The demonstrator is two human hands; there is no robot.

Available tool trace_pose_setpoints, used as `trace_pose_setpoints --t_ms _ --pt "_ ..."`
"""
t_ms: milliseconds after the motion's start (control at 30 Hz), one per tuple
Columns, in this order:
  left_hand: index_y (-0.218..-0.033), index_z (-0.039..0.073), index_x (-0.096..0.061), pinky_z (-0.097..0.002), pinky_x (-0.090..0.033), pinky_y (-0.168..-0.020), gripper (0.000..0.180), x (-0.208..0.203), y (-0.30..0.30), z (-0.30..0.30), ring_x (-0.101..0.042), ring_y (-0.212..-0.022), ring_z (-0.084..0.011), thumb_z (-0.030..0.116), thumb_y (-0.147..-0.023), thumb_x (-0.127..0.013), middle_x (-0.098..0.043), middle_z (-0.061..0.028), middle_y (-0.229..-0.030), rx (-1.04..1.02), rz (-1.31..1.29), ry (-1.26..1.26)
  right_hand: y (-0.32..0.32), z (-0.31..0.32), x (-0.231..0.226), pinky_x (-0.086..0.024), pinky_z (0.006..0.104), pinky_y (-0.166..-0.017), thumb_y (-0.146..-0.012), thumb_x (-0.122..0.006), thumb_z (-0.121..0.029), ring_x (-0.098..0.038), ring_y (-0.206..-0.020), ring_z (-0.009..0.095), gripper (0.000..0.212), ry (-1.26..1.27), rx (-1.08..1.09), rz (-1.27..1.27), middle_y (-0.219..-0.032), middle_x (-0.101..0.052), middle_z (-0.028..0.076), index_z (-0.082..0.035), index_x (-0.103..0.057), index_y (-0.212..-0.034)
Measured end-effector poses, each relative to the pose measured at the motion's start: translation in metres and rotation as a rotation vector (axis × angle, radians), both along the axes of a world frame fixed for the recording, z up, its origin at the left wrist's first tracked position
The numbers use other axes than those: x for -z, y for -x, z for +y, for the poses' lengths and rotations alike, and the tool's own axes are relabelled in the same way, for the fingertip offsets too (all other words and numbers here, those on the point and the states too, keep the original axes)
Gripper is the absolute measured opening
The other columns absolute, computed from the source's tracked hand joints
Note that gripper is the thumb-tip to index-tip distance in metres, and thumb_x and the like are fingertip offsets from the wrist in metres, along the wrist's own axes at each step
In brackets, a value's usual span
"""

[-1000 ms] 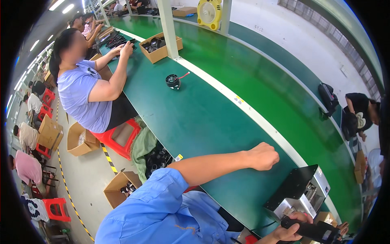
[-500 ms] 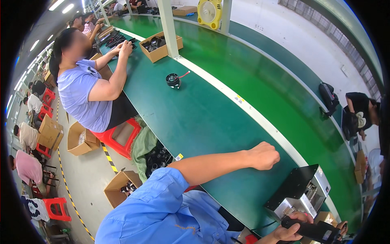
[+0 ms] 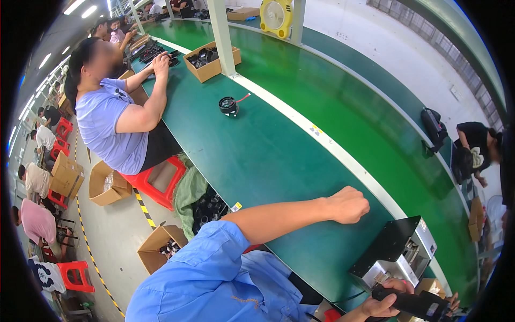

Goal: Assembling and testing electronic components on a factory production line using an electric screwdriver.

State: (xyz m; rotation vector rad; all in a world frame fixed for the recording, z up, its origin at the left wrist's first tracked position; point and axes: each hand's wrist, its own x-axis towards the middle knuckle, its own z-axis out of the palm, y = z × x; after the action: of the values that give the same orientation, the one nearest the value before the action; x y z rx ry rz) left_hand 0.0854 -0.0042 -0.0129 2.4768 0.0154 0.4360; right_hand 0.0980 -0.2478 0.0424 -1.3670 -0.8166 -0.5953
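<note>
My left hand (image 3: 350, 205) is a closed fist on the green tabletop (image 3: 300, 177), seen from the back. Whatever might be inside it is hidden. At the lower right, my right hand (image 3: 382, 306) grips a black elongated device (image 3: 410, 304) with a rounded end and a small pale label. That device is beside a black and silver bench machine (image 3: 396, 249), whose lower metal part is partly covered by my fingers. Further up the table stands a round black motor-like part (image 3: 229, 107) with a red wire.
A co-worker in lilac (image 3: 115, 107) sits at the left, handling black parts. Near them stands a cardboard box (image 3: 206, 70) of black parts, by a white post (image 3: 221, 37). Beyond the pale rail runs a green belt (image 3: 322, 102). Another person's fingers (image 3: 454, 302) show at lower right.
The co-worker's hands have shifted slightly, bringing a black part lower to the table. My two hands look the same as before.
</note>
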Motion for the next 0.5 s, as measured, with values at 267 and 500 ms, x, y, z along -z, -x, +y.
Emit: trace_pose_setpoints --t_ms 267,500 --pt "-0.056 0.005 -0.052 -0.0458 -0.039 -0.052 0.004 0.003 0.003 0.000 -0.053 -0.060 -0.0376 0.004 -0.060 -0.054 -0.054 -0.0157 -0.057 -0.008 -0.019 0.007 -0.009 -0.018 0.022 -0.037 0.0298 -0.068 -0.085 -0.053 -0.032 -0.047 -0.066 0.015 0.054 0.030 -0.080 0.064 -0.069 -0.052 0.008 0.011 -0.039 -0.114" --pt "-0.057 0.006 -0.053 -0.0471 -0.040 -0.052 0.004 0.001 -0.003 -0.001 -0.055 -0.061 -0.0378 0.008 -0.060 -0.055 -0.054 -0.0159 -0.057 0.017 -0.039 -0.012 -0.007 -0.021 0.023 -0.038 0.0309 -0.071 -0.084 -0.054 -0.031 -0.048 -0.068 0.017 0.052 -0.012 -0.066 0.106 -0.070 -0.054 0.009 0.011 -0.041 -0.111"
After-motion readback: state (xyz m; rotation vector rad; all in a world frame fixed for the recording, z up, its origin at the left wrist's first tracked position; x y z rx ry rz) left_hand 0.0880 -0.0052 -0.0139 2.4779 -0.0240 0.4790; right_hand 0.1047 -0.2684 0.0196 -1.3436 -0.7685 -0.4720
